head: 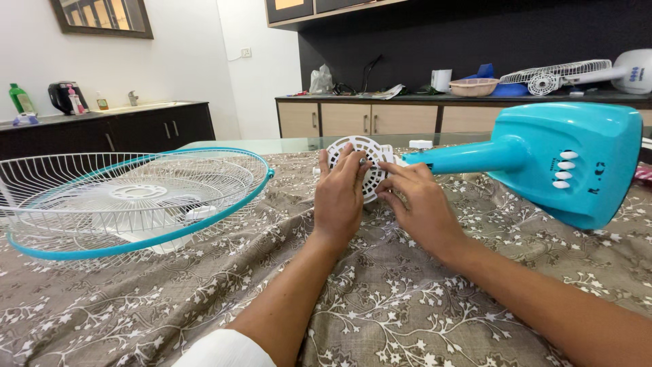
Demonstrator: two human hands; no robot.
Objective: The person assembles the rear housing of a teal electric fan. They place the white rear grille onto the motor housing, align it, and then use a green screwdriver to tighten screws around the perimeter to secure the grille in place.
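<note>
Both forearms stretched forward over the worktop [407, 299], palms down. Left hand [337, 197] laid flat against the round white motor housing [367, 163], fingers spread, grip loose on its slotted face; right hand [421, 207] curled, fingertips pinching the housing's right edge. Housing lying at the worktop's middle, joined to one turquoise fan stand [564, 163] with four white buttons, tipped on its side to the right. One wire fan guard [129, 200] with turquoise rim, well apart on the left. A second white fan [577, 73] on the far counter beside one basket [473, 86]. Brown floral cloth over the worktop; dark cabinets, white walls, a sink counter with one green bottle [20, 99] at left
</note>
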